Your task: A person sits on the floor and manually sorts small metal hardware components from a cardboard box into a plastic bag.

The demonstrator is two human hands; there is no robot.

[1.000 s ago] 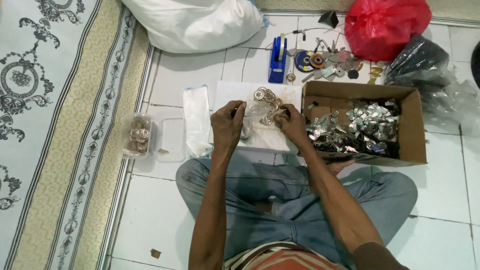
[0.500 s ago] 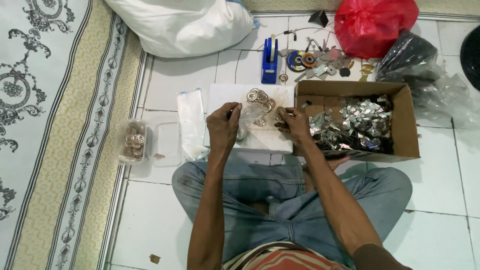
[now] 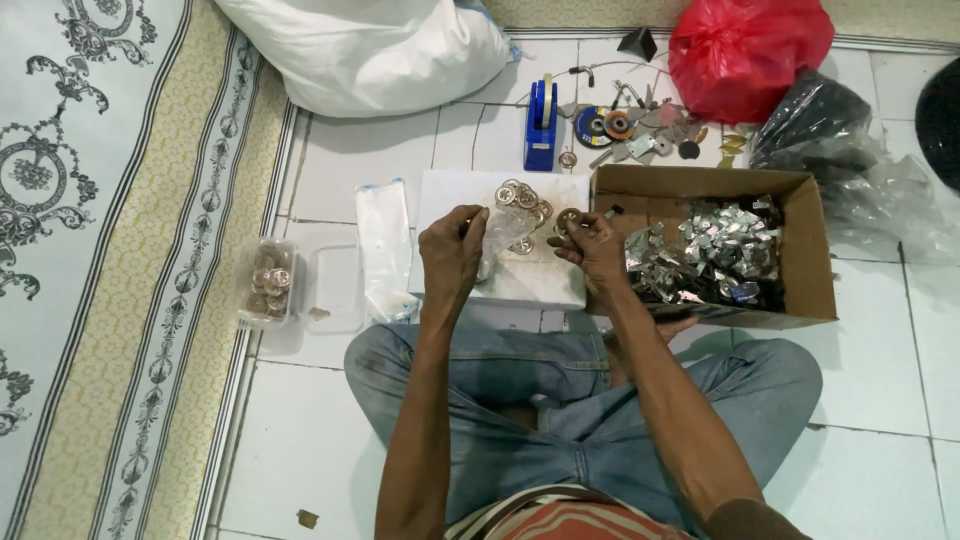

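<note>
I sit cross-legged on a tiled floor. My left hand point(image 3: 452, 250) pinches a small clear plastic bag point(image 3: 505, 232) over a white slab point(image 3: 535, 280). My right hand point(image 3: 592, 245) holds a small round metal disc point(image 3: 568, 220) at the bag's mouth. Several more metal discs point(image 3: 520, 196) lie in a loose pile on the far part of the slab, just beyond both hands.
A cardboard box point(image 3: 812, 250) of shiny metal scraps stands at my right. A stack of clear bags point(image 3: 385, 240), a plastic lid point(image 3: 335, 288) and a tub of discs point(image 3: 267, 285) lie left. Beyond: blue tape dispenser point(image 3: 541, 125), small tools point(image 3: 640, 125), white sack point(image 3: 370, 50), red bag point(image 3: 750, 55), black bags point(image 3: 830, 125).
My hands stay over the white slab with the bag; the right hand now holds a disc at the bag's opening. The camera view has shifted slightly.
</note>
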